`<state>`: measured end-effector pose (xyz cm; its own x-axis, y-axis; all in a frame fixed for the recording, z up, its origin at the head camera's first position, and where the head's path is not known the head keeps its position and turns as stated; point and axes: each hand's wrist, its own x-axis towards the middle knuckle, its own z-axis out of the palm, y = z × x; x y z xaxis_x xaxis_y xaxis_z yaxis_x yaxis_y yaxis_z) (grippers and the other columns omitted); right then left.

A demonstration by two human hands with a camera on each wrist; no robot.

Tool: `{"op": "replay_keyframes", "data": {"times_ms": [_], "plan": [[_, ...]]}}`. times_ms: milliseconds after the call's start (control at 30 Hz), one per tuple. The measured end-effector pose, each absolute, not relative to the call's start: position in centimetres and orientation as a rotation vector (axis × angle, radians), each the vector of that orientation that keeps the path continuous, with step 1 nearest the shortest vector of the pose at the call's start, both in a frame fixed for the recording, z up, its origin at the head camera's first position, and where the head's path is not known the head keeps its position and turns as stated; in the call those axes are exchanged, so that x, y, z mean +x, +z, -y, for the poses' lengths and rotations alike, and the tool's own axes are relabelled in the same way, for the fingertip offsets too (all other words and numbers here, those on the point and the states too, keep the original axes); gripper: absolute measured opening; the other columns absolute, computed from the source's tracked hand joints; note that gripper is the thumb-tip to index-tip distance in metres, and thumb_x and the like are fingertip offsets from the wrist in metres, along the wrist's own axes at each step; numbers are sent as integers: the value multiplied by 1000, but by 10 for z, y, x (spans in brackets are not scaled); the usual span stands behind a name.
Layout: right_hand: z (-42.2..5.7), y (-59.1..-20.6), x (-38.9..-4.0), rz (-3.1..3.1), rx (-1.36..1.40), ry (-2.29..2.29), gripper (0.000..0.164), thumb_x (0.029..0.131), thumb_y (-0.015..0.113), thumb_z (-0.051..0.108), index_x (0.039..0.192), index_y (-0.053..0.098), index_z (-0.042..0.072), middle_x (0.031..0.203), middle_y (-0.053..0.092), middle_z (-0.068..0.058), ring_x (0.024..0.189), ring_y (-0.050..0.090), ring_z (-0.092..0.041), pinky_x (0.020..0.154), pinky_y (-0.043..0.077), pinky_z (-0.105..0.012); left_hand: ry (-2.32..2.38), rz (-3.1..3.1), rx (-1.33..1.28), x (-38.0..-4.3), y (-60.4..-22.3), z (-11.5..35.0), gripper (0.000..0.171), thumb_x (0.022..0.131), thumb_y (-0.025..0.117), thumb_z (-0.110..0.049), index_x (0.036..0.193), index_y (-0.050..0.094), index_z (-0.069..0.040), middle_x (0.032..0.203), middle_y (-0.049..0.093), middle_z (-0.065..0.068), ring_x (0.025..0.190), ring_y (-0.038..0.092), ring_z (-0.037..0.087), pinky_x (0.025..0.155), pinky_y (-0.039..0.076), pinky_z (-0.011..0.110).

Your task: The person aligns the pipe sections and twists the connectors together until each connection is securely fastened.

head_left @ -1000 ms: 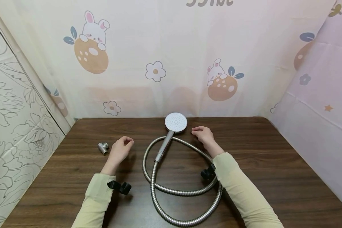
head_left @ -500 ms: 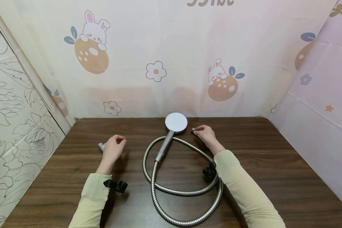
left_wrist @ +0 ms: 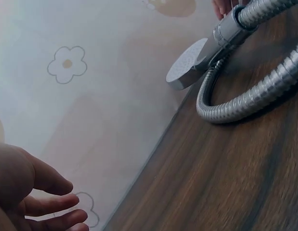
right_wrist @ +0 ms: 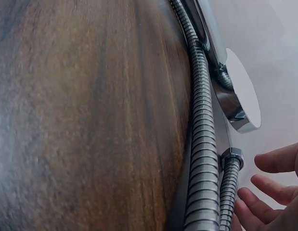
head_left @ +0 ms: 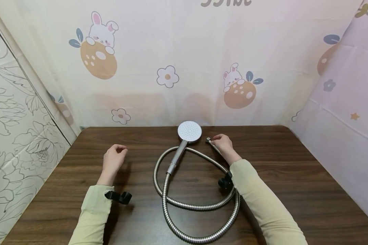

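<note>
A shower head with a white face and silver handle lies face up near the table's far edge. Its ribbed metal hose loops over the table. Beside the hose's free end, with its hex nut, is my right hand; in the right wrist view its fingers are spread and loosely bent, holding nothing. Over on the left, my left hand hovers above the table with relaxed, slightly bent fingers and nothing in them. The small metal fitting seen earlier is hidden behind this hand.
The dark wooden table has rounded far corners. A printed curtain with rabbits and flowers hangs right behind it. A floral panel stands at the left. Black camera mounts sit on both wrists.
My left hand has moved left and now covers the metal fitting. The right hand has drawn slightly to the right, uncovering the nut at the hose end. Shower head and hose loops stay put.
</note>
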<state>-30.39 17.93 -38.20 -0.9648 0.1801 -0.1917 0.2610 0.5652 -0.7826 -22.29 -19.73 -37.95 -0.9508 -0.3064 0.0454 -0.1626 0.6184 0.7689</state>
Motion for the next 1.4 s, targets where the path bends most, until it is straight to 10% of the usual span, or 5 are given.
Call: {"op": "replay_keyframes", "data": {"times_ms": [1400], "plan": [[-188,-398,-312,-2726,399,-1310,34,79,66,12,109,59,0,121,51,-20,112,45,-34,92,38,-42,-1311,2623,742,-217,-401,232,55,88,48,-25,129,35,9,125,29,35,106,36,45,87,35,50]]}}
